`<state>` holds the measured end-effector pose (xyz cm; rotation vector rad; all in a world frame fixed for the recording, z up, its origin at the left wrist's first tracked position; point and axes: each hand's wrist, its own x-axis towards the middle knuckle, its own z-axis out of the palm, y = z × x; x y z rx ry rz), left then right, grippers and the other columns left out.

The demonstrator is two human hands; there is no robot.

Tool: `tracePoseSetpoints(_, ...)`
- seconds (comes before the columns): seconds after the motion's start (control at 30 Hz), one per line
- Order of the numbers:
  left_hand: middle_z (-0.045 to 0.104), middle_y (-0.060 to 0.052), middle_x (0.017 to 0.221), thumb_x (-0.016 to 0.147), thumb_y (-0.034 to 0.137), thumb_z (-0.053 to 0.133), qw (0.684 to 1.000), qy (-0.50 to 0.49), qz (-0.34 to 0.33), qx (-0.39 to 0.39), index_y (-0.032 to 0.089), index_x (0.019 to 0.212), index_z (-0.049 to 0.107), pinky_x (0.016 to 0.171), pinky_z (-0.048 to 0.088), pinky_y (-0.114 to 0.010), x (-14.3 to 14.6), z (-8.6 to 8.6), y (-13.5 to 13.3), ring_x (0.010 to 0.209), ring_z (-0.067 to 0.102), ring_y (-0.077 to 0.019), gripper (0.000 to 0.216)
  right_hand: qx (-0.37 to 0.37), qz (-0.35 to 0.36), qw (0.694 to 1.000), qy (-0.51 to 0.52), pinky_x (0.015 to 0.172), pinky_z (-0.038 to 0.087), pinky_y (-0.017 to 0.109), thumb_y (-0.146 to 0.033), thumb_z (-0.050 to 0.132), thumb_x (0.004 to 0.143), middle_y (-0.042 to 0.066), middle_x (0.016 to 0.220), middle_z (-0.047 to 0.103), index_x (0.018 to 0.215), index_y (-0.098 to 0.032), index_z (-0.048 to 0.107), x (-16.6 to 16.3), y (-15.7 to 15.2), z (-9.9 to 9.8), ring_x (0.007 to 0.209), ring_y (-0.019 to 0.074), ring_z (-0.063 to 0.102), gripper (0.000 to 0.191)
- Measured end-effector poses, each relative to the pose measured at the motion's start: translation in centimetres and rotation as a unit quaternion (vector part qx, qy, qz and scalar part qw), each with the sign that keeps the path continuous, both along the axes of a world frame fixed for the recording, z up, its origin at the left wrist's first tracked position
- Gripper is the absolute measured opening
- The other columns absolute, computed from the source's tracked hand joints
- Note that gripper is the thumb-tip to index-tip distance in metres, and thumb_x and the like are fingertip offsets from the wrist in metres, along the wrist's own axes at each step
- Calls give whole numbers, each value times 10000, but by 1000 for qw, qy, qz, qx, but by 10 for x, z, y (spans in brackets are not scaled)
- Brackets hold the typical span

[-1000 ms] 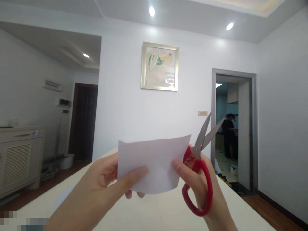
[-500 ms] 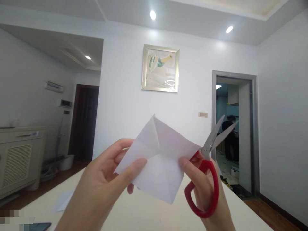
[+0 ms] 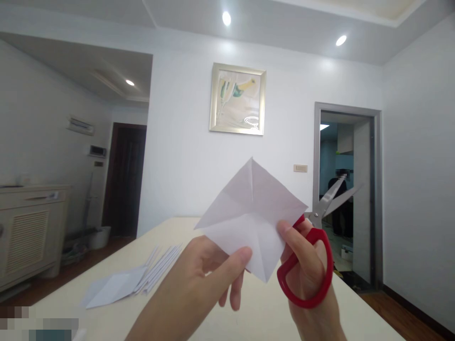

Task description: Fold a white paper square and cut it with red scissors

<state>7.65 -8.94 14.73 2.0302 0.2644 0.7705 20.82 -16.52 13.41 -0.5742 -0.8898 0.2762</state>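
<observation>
A creased sheet of white paper (image 3: 250,213) is held up in front of me, partly unfolded, with fold lines meeting near its middle. My left hand (image 3: 209,272) pinches its lower edge between thumb and fingers. My right hand (image 3: 307,265) grips red-handled scissors (image 3: 313,255) and its thumb also presses the paper's right corner. The scissor blades stand apart and point up to the right, clear of the paper.
A cream table (image 3: 249,308) lies below my hands. On its left side rest a folded white sheet (image 3: 113,289) and several thin paper strips (image 3: 159,267). A person stands in the far room beyond the doorway (image 3: 341,199). A framed picture (image 3: 237,98) hangs on the wall.
The folded paper has been opened out and turned from a flat rectangle into a diamond shape. Both hands shifted to the right and slightly up. The paper scraps on the table came into view.
</observation>
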Motion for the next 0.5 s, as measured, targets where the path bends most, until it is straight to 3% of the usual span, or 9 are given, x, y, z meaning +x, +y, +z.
tracePoseSetpoints(0.17,564,3,524,890,353,530,999,8,-3,35,184,499,512,509,416,-231,-4,1,1,507,522,-125,427,-1,7,1000,-9,669,507,335,-274,687,814,34,907,703,963,-237,679,5,1,-2,805,238,638,154)
tracePoseSetpoints(0.27,530,18,496,917,390,486,999,-18,8,48,189,480,475,528,412,-238,-3,-3,6,483,509,-112,481,-11,11,999,-47,658,475,317,-294,672,829,27,799,664,821,-237,672,13,0,-2,767,216,597,57)
tracePoseSetpoints(0.37,496,49,446,930,432,480,995,-87,45,37,199,516,478,567,416,-235,-3,-9,13,455,484,-97,475,-11,42,993,-110,684,455,331,-356,563,889,31,718,600,699,-220,635,21,-4,1,710,200,544,244)
tracePoseSetpoints(0.5,483,71,415,919,472,512,984,-169,60,-3,215,559,483,480,385,-218,-4,-15,20,401,441,-88,443,-75,79,983,-150,774,450,381,-483,490,908,59,812,620,820,-199,639,28,-12,7,768,217,552,332)
